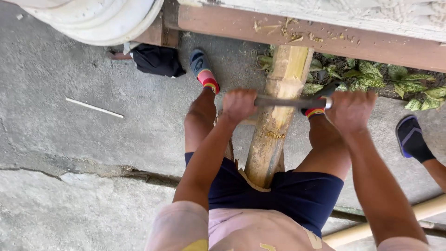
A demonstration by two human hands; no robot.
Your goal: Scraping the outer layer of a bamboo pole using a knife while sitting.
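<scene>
Fingers of both hands are curled shut around a dark, flat metal blade (290, 102) lying crosswise over a thick yellow-green bamboo pole (277, 116): left hand (238, 105) left of the pole, right hand (350, 109) right of it. The pole's long axis runs from between the person's thighs away to a brown wooden beam (297, 37). The cutting edge seems to rest on the bamboo.

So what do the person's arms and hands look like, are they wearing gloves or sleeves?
No gloves: the left hand and the right hand are both bare, with no rings or watch that I can see. The forearms are bare too. Near the bottom edge, pale pink short sleeves cover the upper arms, and the shirt has a bit of yellow on it.
</scene>
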